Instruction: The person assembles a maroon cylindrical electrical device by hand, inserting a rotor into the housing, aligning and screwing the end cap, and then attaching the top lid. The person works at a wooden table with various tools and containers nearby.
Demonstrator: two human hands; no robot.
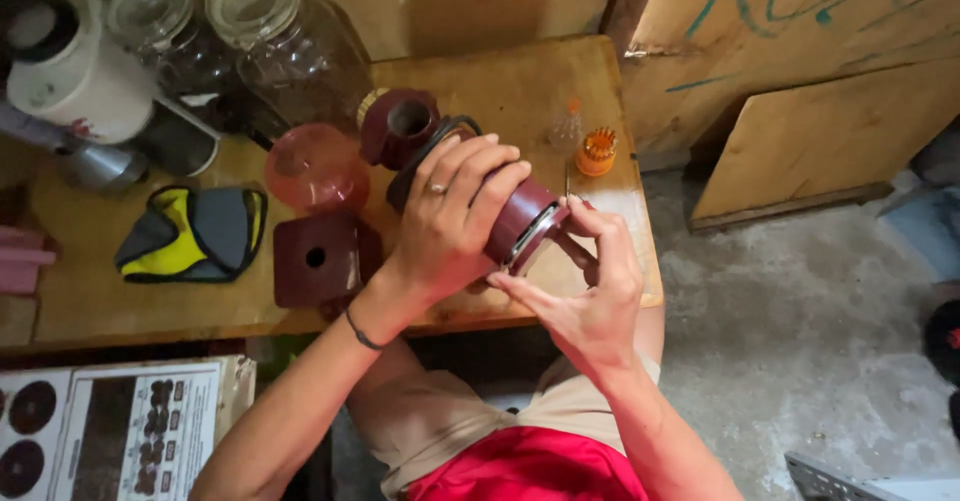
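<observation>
Two bare hands work over the front edge of a wooden table. The left hand wraps around a dark red cylindrical body, its fingers lying close together across the top, a ring on one of them and a thin dark band at the wrist. The right hand sits at the lower open end of that body, where a metal rim shows; its fingers are partly spread, the index fingertip touching the rim (whether it pinches anything there I cannot tell). The body is held tilted above the table edge, just in front of a dark red cup-shaped part. Beside them lie a pink translucent dome and a dark red square block with a hole. Farther left is a yellow-and-grey cloth pouch. Near the far right corner stands a small orange-capped bottle. Glass jars stand at the back.
</observation>
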